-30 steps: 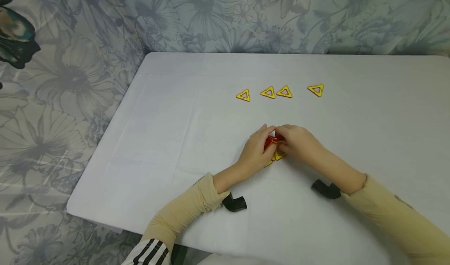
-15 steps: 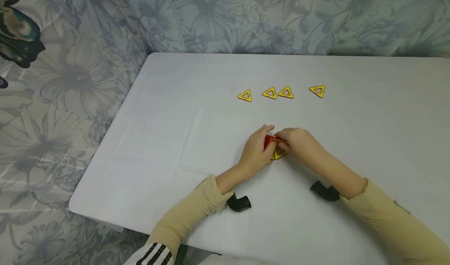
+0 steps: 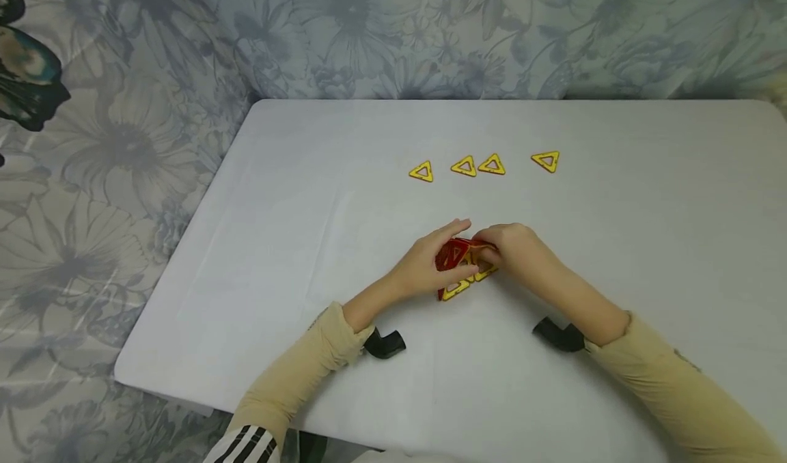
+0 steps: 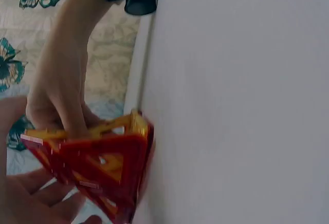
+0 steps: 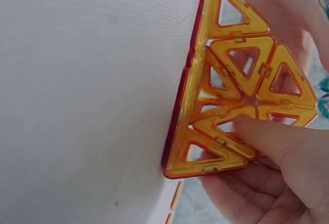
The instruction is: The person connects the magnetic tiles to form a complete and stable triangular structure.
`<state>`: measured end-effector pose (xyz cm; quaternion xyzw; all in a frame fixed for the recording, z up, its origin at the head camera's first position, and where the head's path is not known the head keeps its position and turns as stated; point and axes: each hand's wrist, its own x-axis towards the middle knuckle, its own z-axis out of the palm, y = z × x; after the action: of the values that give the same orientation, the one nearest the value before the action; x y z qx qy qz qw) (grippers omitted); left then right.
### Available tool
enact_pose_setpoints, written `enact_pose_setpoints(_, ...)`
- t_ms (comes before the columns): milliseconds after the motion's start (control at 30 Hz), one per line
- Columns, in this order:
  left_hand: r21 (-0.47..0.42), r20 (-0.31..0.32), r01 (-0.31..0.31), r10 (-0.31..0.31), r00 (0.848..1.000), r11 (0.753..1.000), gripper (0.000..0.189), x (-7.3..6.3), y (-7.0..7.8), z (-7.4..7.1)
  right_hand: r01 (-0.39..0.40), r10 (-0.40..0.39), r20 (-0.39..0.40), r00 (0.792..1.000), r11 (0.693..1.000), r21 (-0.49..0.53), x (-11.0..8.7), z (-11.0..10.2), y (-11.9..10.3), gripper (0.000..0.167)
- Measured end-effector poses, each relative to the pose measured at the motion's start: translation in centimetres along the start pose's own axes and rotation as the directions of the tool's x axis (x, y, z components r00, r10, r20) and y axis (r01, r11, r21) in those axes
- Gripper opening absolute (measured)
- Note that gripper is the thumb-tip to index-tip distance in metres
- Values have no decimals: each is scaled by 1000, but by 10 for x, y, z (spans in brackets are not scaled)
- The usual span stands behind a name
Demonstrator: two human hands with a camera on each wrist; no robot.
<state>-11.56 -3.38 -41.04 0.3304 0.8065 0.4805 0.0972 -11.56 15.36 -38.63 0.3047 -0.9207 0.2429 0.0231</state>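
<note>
Magnetic triangle tiles, joined into a many-sided piece, stand on edge on the table between the two hands. In the right wrist view their near faces are amber-yellow with triangular holes; the left wrist view shows the red outer faces. My right hand pinches one tile between thumb and fingers, the thumb lying on the amber side. My left hand is at the left side of the piece, fingers extended behind it and the thumb stretched across its front. Parts of the piece are hidden behind the hands.
Several loose yellow triangle tiles lie in a row farther back on the white table. Black curved wrist attachments stick out under both sleeves. A floral cloth hangs behind the table and at its left.
My left hand has loosened and shifted left, showing more red and yellow tiles. My right hand keeps its pinch almost in place. The loose tiles lie as before.
</note>
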Motion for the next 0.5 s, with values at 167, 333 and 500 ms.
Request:
enact_pose_setpoints(167, 49, 172, 105, -112, 979, 993, 82, -4, -9, -18, 27, -27, 15, 1000, 999, 39, 4, 2, 3, 9)
enact_pose_setpoints(333, 68, 193, 165, -175, 965, 984, 88, -9, -12, -20, 77, -80, 28, 996, 994, 74, 11, 3, 10, 10)
enact_pose_setpoints(500, 104, 147, 138, -152, 977, 985, 86, -13, -10, -18, 107, -111, 54, 992, 991, 81, 19, 0, 13, 11)
